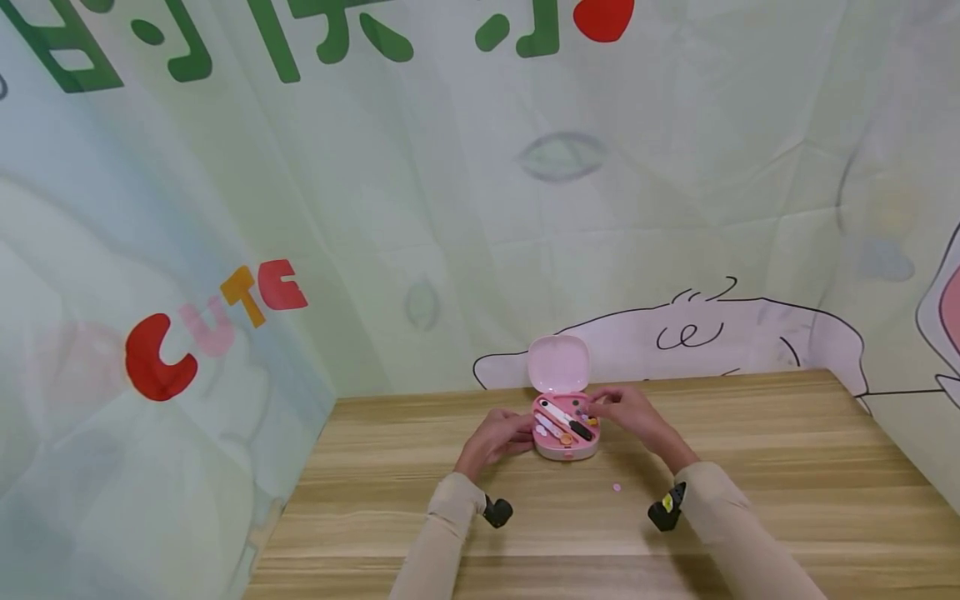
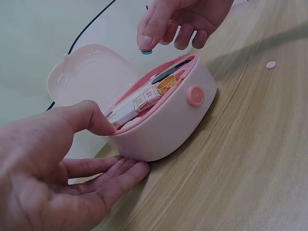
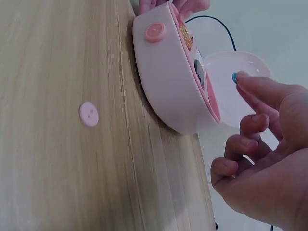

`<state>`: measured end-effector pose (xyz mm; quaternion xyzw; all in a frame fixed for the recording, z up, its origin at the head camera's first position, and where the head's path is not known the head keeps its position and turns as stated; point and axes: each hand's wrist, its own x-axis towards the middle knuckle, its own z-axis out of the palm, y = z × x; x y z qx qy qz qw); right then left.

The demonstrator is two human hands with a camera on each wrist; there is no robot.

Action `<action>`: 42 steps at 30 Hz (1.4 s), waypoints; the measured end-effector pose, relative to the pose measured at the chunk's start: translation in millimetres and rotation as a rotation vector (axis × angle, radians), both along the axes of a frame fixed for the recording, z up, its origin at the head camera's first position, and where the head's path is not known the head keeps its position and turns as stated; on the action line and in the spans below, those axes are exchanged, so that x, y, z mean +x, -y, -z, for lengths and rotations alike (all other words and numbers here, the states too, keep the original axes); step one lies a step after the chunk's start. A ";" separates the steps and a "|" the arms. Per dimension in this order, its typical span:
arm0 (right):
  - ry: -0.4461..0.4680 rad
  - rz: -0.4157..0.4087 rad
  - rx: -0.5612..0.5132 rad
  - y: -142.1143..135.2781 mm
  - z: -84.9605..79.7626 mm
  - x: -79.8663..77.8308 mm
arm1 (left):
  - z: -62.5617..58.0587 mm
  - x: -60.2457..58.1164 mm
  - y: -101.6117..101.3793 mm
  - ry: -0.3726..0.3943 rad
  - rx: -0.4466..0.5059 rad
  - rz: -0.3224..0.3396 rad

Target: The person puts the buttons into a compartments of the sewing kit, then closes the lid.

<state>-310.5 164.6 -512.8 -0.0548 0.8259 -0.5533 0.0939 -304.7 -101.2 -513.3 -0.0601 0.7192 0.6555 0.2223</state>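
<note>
A pink-and-white sewing box [image 1: 567, 455] stands on the table with its lid [image 1: 558, 363] tipped back. My left hand [image 1: 498, 437] holds it from the left, thumb over the rim and fingers against the lower side. Above the box's right part, my right hand [image 1: 628, 411] pinches a small teal button [image 3: 234, 77] between thumb and forefinger, the other fingers loosely curled. Inside the box lie a folded measuring tape [image 2: 147, 96], a gold ring-shaped piece [image 2: 167, 83] and a dark-ended tool [image 1: 580, 431]. The palm side of the right hand shows in the right wrist view.
A pink button [image 3: 89, 114] lies on the wooden table [image 1: 375, 475] in front of the box, toward the right. Behind the table hangs a printed cloth [image 1: 450, 208], close to the raised lid. Each wrist carries a small black camera.
</note>
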 end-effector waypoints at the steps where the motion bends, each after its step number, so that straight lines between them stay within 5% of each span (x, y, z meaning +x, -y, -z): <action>1: 0.004 0.008 0.002 1.6 -0.5 -0.6 | 0.1 -0.1 0.1 0.001 0.002 -0.001; 15: 0.017 0.018 -0.021 11.1 -4.6 -11.5 | -1.9 0.0 -2.8 0.002 -0.013 -0.006; 42: -0.014 0.078 -0.008 14.9 -5.4 -7.6 | -2.5 0.2 -0.5 0.008 -0.008 -0.010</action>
